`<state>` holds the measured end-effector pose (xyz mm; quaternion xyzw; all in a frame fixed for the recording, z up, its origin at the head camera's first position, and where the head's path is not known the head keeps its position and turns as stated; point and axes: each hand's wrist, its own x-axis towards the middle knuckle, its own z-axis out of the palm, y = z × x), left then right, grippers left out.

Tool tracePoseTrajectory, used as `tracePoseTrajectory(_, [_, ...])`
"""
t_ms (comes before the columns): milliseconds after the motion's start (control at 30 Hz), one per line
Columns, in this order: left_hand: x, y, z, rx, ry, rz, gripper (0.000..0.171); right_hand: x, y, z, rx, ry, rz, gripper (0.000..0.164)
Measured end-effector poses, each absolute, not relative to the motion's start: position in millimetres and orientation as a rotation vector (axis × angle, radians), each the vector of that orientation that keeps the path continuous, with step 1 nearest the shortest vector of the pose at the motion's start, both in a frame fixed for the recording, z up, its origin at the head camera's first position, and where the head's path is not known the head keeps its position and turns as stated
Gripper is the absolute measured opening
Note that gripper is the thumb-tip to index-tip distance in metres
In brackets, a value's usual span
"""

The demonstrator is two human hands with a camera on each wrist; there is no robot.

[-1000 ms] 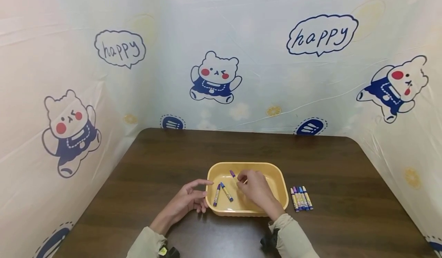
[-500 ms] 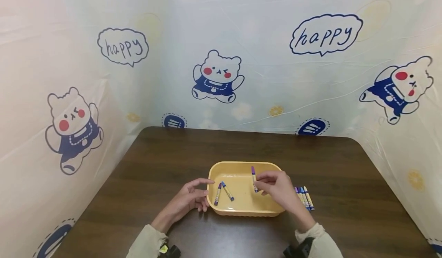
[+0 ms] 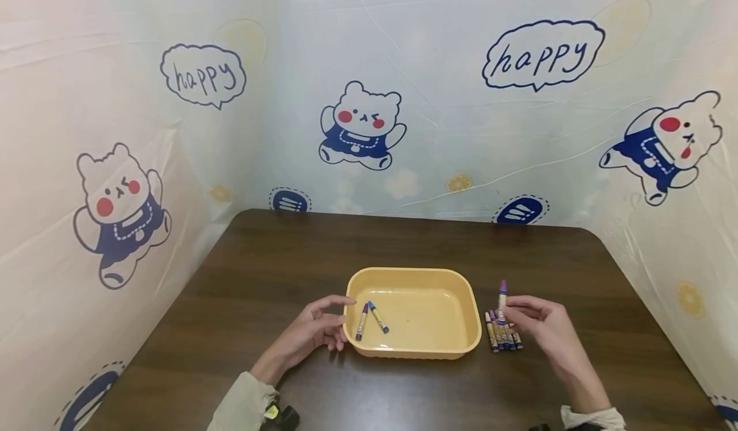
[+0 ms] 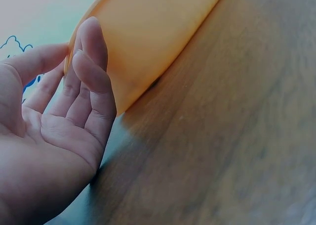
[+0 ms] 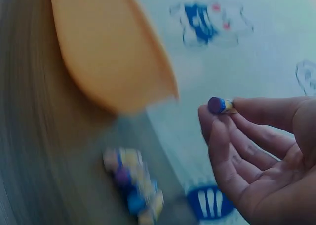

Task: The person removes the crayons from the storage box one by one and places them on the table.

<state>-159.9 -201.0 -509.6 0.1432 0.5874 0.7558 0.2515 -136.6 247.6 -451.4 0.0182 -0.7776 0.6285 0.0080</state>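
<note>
My right hand (image 3: pixel 544 328) pinches a purple-tipped crayon (image 3: pixel 503 298) upright between thumb and fingers, over a row of crayons (image 3: pixel 503 341) to the right of the yellow plastic tray (image 3: pixel 429 312). In the right wrist view the dark round end of the held crayon (image 5: pixel 215 105) faces the camera. At the tray's left end my left hand (image 3: pixel 308 330) grips the rim with thumb and index finger, its other fingers bent outside the wall. Two crayons lie inside the tray near its left end: a dark purple one (image 3: pixel 362 323) and a blue one (image 3: pixel 378 317).
A dark brown wooden table (image 3: pixel 277 252) carries the tray and the crayons. Pale curtain cloth (image 3: pixel 438 123) printed with bears and "happy" bubbles stands behind it and on both sides.
My right hand has lifted the purple-tipped crayon out of the tray and carried it rightward to above the row. My left hand has stayed at the tray's rim.
</note>
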Motion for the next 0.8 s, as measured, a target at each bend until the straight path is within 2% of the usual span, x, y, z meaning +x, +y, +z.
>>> tracePoseTrajectory(200, [-160.9, -201.5, -510.8, 0.369, 1.607, 2.049, 0.046, -138.2, 275.5, -472.6, -0.159, -2.53, 1.869, 0.038])
tracePoseTrajectory(467, [-160.7, -203.1, -510.9, 0.376, 1.608, 2.065, 0.043, -140.3, 284.5, -489.1, -0.228, -2.616, 1.791, 0.037])
tracePoseTrajectory(800, [-161.4, -200.8, -510.4, 0.383, 1.621, 2.052, 0.046, -136.8, 287.5, -489.8, -0.319, -2.632, 1.879, 0.041])
